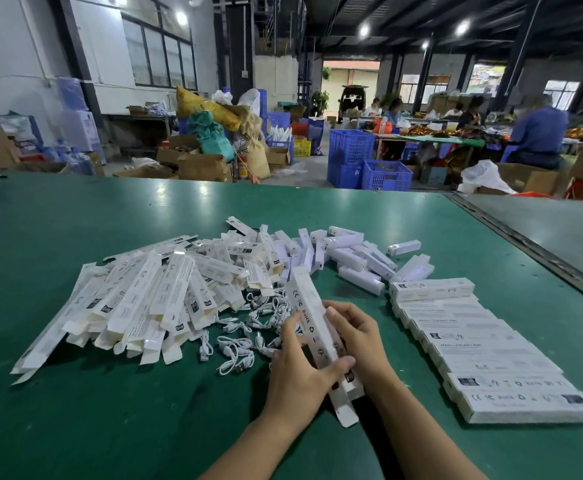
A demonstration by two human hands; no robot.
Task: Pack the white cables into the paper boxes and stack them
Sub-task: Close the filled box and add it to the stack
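Note:
Both hands hold one long white paper box [309, 313] over the green table [75, 427]; its near end flap hangs open toward me. My left hand [297, 368] grips its left side with the thumb across the lower part. My right hand [356, 336] holds its right edge with curled fingers. Small coiled white cables [236, 356] lie loose on the table just left of my hands. A heap of flat, unfilled paper boxes [137, 303] spreads to the left. Packed boxes lie in an overlapping row [484, 351] on the right.
Small white box-shaped items [356, 258] are piled behind the held box. A metal seam [525, 251] splits the table at the right. Beyond the far edge stand blue crates [363, 161], cardboard cartons and people seated at other tables.

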